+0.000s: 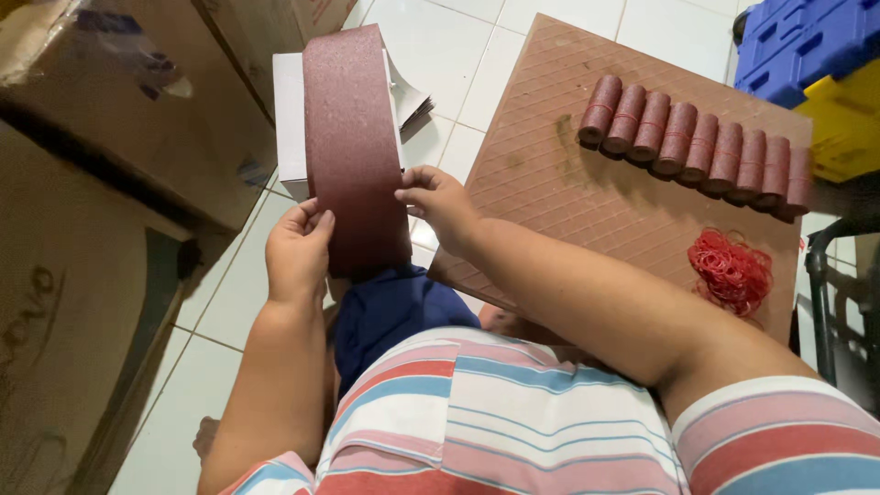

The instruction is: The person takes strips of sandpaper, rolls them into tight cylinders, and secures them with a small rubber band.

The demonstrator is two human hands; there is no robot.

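Observation:
A long strip of dark red sandpaper stretches away from me over my lap. My left hand pinches its left edge near the close end. My right hand grips the right edge opposite. Under the strip's far part lies a white stack of sheets. To the right, a brown board carries a row of several rolled sandpaper pieces, each bound with a red band, and a heap of red rubber bands.
Large cardboard boxes stand along the left. A blue plastic crate and a yellow object sit at the top right. A dark metal frame rises at the right edge. White floor tiles lie beneath.

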